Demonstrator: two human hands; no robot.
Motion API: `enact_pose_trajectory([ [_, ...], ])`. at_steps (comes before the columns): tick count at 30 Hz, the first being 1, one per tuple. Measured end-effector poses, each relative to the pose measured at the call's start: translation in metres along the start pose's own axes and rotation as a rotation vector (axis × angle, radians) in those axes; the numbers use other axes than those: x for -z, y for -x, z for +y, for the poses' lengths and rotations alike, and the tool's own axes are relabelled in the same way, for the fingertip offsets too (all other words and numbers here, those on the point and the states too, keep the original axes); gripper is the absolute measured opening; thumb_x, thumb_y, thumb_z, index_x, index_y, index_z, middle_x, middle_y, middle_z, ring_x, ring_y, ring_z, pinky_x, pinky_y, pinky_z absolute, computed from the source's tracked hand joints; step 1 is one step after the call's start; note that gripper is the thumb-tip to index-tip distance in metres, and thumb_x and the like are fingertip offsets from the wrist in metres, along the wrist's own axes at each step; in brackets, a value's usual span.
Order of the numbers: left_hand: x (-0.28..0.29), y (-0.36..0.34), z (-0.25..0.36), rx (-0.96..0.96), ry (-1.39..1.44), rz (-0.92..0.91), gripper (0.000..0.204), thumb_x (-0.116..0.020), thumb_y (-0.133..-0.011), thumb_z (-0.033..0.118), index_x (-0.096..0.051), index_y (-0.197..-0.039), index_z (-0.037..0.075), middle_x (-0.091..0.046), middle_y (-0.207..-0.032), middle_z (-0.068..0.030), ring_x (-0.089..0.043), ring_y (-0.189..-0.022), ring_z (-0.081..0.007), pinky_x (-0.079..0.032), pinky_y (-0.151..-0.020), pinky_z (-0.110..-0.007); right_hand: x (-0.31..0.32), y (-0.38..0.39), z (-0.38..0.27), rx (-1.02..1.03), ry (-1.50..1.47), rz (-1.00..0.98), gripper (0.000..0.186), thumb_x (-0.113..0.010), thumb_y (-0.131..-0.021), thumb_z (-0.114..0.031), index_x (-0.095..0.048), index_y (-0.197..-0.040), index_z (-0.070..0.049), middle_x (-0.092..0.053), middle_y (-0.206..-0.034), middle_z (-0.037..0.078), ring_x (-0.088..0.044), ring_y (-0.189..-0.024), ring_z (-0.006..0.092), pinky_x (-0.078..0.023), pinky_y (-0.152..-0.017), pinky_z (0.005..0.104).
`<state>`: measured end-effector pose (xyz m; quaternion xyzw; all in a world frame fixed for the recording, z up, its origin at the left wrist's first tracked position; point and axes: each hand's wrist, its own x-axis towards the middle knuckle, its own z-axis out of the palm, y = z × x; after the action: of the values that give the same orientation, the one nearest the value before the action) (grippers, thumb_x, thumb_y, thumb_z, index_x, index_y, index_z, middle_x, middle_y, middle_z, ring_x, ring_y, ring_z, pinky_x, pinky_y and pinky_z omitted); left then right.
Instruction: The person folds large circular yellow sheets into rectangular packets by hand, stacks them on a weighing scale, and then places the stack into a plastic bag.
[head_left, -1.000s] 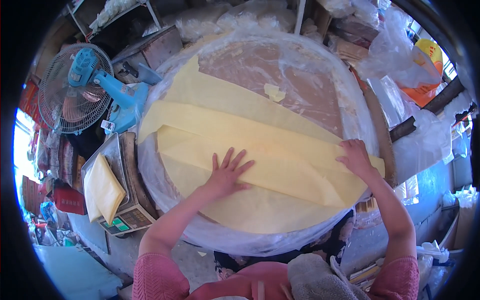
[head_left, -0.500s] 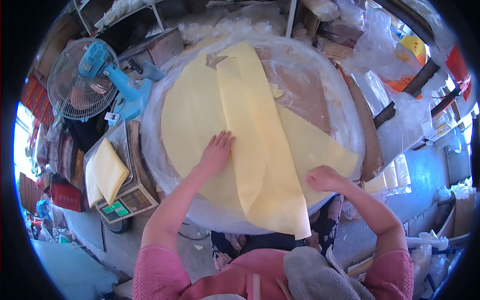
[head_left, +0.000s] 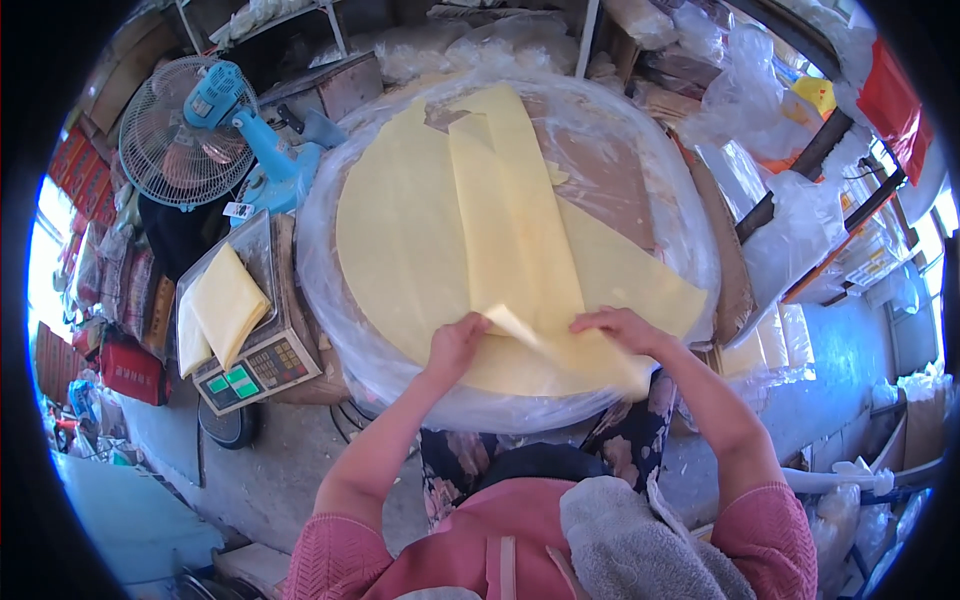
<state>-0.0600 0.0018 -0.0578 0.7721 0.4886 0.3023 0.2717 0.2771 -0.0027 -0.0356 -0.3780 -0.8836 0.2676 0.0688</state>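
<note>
A wide, pale yellow sheet (head_left: 420,250) lies spread over the round bench (head_left: 690,240), which is wrapped in clear plastic. A long fold (head_left: 520,220) of the sheet runs from the far edge down to the near edge, where both hands meet it.

The left hand (head_left: 455,342) pinches a lifted corner (head_left: 515,325) of the fold at the near edge — its grip is narrow, thumb and fingers closed on that thin flap. The right hand (head_left: 620,328) lies flat with fingers spread on the fold just right of the corner, pressing rather than holding.

The sheet looks very thin, soft and limp — it drapes, creases and curls where lifted, so it likely tears if pulled from one point. It seems light, and best taken by an edge or corner with the other palm steadying it.

To the left a scale (head_left: 255,350) carries a folded yellow stack (head_left: 225,305); a blue fan (head_left: 190,130) stands at the far left.
</note>
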Motion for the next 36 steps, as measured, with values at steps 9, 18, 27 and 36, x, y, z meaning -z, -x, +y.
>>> enact_pose_trajectory([
  [9,-0.021,0.016,-0.009,0.381,-0.041,0.023,0.034,-0.057,-0.092,0.031,-0.059,-0.078,0.001,-0.063,-0.073,-0.0212,-0.062,-0.072,-0.0404,-0.048,-0.066,-0.049,-0.029,-0.008,-0.012,-0.805,-0.795,0.560,0.048,-0.068,-0.090,-0.020,-0.052,-0.127,0.004,-0.068,-0.085,0.006,-0.065,-0.079,0.0128,-0.051,-0.072,0.0252],
  [18,-0.033,0.020,-0.012,0.486,-0.012,-0.028,0.034,-0.057,-0.091,0.031,-0.060,-0.078,0.000,-0.064,-0.075,-0.0215,-0.063,-0.076,-0.0400,-0.049,-0.069,-0.048,-0.034,-0.070,-0.016,-0.879,-0.229,0.616,0.041,-0.054,-0.095,-0.041,-0.062,-0.099,-0.001,-0.067,-0.087,0.022,-0.066,-0.085,0.0365,-0.052,-0.074,0.0448],
  [27,-0.025,0.029,-0.013,0.533,0.066,-0.008,0.034,-0.059,-0.089,0.029,-0.060,-0.073,0.000,-0.063,-0.067,-0.0192,-0.064,-0.069,-0.0359,-0.049,-0.065,-0.046,-0.046,-0.085,-0.023,-0.620,0.305,0.669,0.045,-0.048,-0.097,-0.032,-0.049,-0.130,0.000,-0.050,-0.137,0.016,-0.049,-0.126,0.0306,-0.045,-0.095,0.0509],
  [36,-0.023,-0.001,0.032,0.142,-0.479,0.089,0.051,-0.061,-0.088,0.038,-0.048,-0.129,0.011,-0.042,-0.142,-0.0161,-0.042,-0.128,-0.0351,-0.037,-0.100,-0.051,-0.070,-0.087,-0.014,-0.505,0.487,0.468,0.057,-0.042,-0.099,-0.035,-0.035,-0.144,-0.002,-0.028,-0.155,0.012,-0.022,-0.145,0.0271,-0.018,-0.110,0.0635],
])
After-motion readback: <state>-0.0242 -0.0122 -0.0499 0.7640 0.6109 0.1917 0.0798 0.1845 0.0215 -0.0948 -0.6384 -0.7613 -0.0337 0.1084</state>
